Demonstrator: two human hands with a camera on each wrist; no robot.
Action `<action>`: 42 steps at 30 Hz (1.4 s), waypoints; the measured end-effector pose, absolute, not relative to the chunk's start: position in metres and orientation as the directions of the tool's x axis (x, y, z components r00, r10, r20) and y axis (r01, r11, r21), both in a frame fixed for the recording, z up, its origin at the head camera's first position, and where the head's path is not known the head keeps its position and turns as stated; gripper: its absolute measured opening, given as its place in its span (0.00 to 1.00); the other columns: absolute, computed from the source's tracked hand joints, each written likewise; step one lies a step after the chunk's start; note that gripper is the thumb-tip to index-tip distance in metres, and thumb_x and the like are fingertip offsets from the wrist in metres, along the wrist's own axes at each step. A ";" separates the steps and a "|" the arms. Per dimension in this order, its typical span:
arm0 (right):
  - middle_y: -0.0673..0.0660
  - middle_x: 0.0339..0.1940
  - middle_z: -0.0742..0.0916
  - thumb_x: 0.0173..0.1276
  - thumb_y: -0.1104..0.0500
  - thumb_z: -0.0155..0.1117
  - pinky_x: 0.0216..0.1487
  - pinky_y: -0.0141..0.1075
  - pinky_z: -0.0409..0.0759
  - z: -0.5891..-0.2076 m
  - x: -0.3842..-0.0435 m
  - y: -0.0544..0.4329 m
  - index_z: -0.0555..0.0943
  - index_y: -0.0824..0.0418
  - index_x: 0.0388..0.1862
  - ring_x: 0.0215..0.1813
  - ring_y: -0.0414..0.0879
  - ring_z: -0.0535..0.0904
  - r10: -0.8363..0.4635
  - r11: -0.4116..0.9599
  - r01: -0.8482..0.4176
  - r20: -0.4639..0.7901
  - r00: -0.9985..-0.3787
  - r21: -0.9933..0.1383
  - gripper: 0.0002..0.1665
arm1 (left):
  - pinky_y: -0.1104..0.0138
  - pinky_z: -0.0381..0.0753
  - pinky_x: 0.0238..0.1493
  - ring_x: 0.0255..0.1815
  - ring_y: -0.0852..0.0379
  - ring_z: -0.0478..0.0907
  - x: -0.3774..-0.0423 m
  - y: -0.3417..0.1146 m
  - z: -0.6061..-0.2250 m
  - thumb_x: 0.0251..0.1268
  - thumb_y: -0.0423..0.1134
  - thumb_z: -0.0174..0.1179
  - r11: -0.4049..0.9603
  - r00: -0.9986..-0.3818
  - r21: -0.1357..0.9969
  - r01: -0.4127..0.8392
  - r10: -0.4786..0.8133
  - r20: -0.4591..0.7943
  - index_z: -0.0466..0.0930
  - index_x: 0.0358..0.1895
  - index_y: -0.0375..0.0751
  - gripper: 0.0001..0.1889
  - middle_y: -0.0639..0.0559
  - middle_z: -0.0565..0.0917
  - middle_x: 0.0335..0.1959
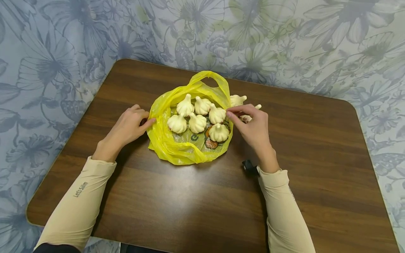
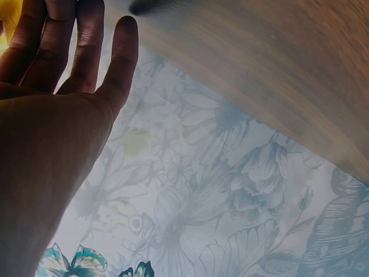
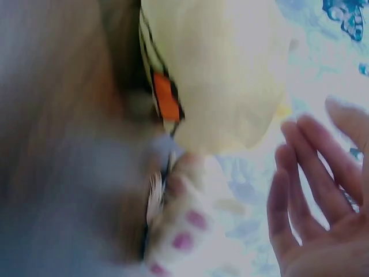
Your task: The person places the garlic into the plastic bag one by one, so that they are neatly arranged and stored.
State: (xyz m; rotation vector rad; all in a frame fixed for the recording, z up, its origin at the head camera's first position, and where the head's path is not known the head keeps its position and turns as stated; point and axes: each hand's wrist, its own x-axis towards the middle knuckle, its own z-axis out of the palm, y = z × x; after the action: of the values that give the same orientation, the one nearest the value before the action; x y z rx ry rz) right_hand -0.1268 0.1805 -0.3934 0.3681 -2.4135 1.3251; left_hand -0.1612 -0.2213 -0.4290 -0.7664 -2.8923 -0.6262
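A yellow plastic bag (image 1: 177, 154) stands on the table with its mouth spread and its rim folded outward. Several pale garlic bulbs (image 1: 197, 123) lie inside, over a printed pattern on the bag's bottom. My left hand (image 1: 128, 126) is at the bag's left rim, pinching the plastic between thumb and fingers. On the opposite side, the thumb and forefinger of my right hand (image 1: 253, 126) pinch the right rim. More garlic bulbs (image 1: 238, 100) lie outside the bag, partly hidden behind the right hand. In the left wrist view, the left fingers (image 2: 55, 40) reach toward yellow plastic.
The brown wooden table (image 1: 177, 211) has rounded corners and meets flower-patterned wallpaper (image 1: 253, 42) at its back edge. A small black device (image 1: 250, 167) sits at the right wrist. Motion blurs much of the right wrist view.
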 end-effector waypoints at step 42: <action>0.60 0.43 0.93 0.70 0.61 0.74 0.43 0.26 0.79 -0.405 -0.137 0.230 0.91 0.68 0.48 0.40 0.35 0.85 0.372 0.457 -0.082 0.275 -0.887 -0.885 0.13 | 0.55 0.71 0.38 0.35 0.44 0.73 -0.162 -0.221 -0.430 0.75 0.40 0.66 0.790 -0.868 0.361 0.496 0.462 0.183 0.84 0.33 0.35 0.12 0.41 0.85 0.30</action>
State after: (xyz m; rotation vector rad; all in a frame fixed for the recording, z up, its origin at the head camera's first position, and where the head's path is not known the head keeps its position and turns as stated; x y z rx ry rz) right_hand -0.1372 0.2301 -0.4053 -0.2430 -2.2785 1.4189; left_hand -0.1622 -0.2210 -0.4303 -0.7751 -2.8912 -0.6191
